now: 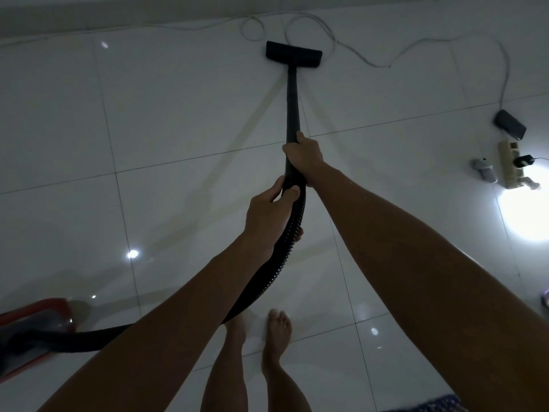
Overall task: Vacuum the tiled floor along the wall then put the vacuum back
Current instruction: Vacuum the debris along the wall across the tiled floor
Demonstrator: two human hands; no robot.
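A black vacuum wand (pixel 292 99) reaches away from me to a flat black floor head (pixel 293 54) resting on the glossy white tiled floor (pixel 178 114) close to the wall (pixel 118 13). My right hand (pixel 304 157) grips the lower end of the wand. Just below it, my left hand (pixel 271 214) grips the ribbed black hose (pixel 285 251). The hose curves down and left to the red vacuum body (pixel 32 328) at the lower left edge.
A thin white cable (pixel 356 52) loops on the floor beside the floor head. At the right lie a dark phone (pixel 509 124), a power strip (pixel 510 165) with a plugged adapter, a small grey object (pixel 484 171) and a bright light glare. My bare feet (pixel 267 331) stand below.
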